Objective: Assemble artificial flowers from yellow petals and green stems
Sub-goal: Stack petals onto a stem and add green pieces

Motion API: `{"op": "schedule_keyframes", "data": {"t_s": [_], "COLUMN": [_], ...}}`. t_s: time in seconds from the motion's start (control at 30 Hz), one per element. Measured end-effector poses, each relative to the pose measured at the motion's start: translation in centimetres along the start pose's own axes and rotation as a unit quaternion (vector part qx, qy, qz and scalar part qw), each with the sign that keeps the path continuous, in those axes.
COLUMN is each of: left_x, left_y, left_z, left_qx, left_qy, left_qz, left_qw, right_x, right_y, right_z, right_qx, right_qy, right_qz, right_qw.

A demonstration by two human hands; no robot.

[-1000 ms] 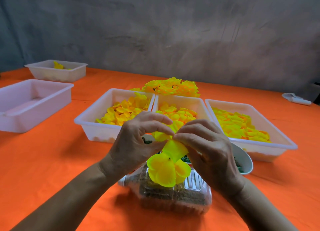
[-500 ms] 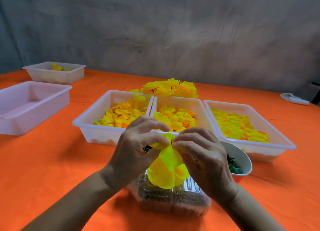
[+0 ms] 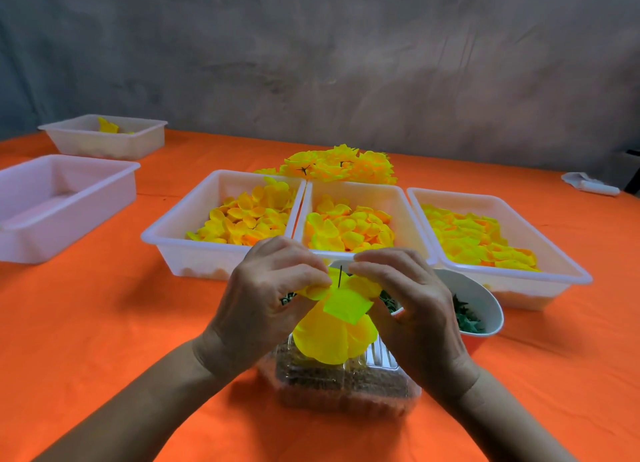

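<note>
A yellow flower (image 3: 334, 326) with layered petals hangs between both hands above a clear plastic box (image 3: 346, 382). A thin dark stem tip (image 3: 340, 276) pokes up through its top petals. My left hand (image 3: 266, 302) pinches the petals on the left side of the stem. My right hand (image 3: 412, 309) pinches them on the right side. Three white trays hold loose yellow petals: left (image 3: 173, 240), middle (image 3: 394, 195) and right (image 3: 568, 271). A white bowl (image 3: 485, 295) of green parts sits behind my right hand.
A pile of finished yellow flowers (image 3: 341, 165) lies behind the trays. Two more white trays (image 3: 69, 202) (image 3: 104, 139) stand at the left, the far one with a yellow piece inside. A small white object (image 3: 590, 183) lies at the far right. An orange cloth (image 3: 104, 323) covers the table.
The petals have slid lower on the stem, so its dark tip now shows above them. Both hands stay together at the flower's top.
</note>
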State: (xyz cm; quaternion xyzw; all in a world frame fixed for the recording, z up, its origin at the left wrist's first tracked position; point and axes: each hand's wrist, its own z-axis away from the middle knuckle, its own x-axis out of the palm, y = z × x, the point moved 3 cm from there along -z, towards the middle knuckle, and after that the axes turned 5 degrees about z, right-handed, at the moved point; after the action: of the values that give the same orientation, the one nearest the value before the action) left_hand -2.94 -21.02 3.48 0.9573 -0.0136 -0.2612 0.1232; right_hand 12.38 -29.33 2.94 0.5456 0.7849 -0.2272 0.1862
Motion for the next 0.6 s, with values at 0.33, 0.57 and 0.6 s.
{"op": "schedule_keyframes", "data": {"t_s": [0.33,0.57,0.6], "left_x": [0.1,0.2,0.2], "left_y": [0.4,0.7,0.7], "left_z": [0.3,0.4,0.4], "left_qx": [0.029,0.048,0.052], "left_qy": [-0.016,-0.036,-0.037], "left_qz": [-0.057,-0.077,-0.079], "left_qw": [0.998,0.995,0.995], "right_x": [-0.5,0.3,0.3], "right_y": [-0.2,-1.0,-1.1], "right_z": [0.9,0.4,0.3], "right_qx": [0.361,0.412,0.42], "right_qy": [-0.05,-0.087,-0.084], "right_qz": [-0.255,-0.327,-0.345], "right_qw": [0.895,0.846,0.835]}}
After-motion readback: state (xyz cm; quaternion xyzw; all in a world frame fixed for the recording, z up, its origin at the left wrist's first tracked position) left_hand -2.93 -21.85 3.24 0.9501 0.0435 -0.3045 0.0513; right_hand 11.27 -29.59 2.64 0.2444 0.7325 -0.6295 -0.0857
